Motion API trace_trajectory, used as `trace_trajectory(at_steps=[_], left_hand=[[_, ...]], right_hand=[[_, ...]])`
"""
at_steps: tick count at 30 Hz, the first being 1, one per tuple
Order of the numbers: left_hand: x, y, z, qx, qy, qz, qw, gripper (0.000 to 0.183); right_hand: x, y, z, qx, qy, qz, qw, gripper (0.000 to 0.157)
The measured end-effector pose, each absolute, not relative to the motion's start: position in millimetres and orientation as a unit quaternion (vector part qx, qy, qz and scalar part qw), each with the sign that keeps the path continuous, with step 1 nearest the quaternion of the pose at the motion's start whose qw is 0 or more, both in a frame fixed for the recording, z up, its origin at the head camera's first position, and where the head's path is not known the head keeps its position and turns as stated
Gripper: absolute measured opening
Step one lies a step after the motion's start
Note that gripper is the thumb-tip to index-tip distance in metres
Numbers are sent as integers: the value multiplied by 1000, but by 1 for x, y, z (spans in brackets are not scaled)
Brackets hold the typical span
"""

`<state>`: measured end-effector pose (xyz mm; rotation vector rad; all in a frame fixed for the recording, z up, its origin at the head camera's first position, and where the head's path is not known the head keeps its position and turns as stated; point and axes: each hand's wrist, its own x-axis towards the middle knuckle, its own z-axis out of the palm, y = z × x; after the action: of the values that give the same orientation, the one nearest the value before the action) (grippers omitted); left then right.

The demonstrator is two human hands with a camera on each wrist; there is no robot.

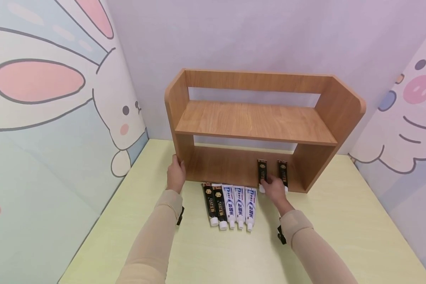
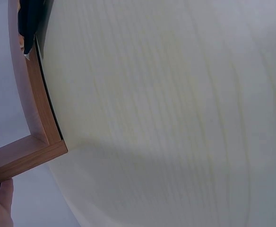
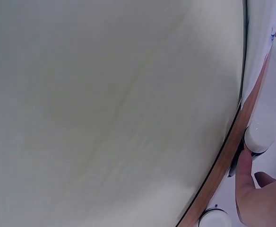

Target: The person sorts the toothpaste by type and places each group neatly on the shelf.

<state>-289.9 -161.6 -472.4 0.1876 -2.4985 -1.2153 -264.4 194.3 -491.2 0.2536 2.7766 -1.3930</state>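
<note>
A two-tier wooden desk shelf (image 1: 255, 138) stands on the table. My left hand (image 1: 176, 173) grips the front edge of its left side board, near the bottom; in the left wrist view the fingers (image 2: 4, 194) meet that board. My right hand (image 1: 275, 190) reaches to the lower tier and holds a black toothpaste tube (image 1: 262, 167) near its white cap, the fingers on either side. That cap (image 3: 260, 135) shows beside the fingertips in the right wrist view. Another black toothpaste tube (image 1: 283, 169) lies to its right on the same tier, partly behind the hand.
In front of the shelf, two black toothpaste tubes (image 1: 219, 203) and three white-and-blue toothpaste tubes (image 1: 239, 205) lie side by side on the pale yellow table (image 1: 213, 256), caps toward me. A lilac wall (image 1: 241, 35) rises behind; cartoon-printed panels (image 1: 49, 165) flank both sides.
</note>
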Motion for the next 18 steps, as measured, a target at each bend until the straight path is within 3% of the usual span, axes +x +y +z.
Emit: trace_trajectory(at_steps=[11, 18], left_hand=[[-291, -162, -471, 72, -879, -437, 177, 29], [-291, -162, -473, 66, -879, -434, 185, 28]], right_hand=[[-250, 199, -491, 29, 904, -423, -55, 54], [-233, 194, -487, 51, 901, -430, -20, 58]])
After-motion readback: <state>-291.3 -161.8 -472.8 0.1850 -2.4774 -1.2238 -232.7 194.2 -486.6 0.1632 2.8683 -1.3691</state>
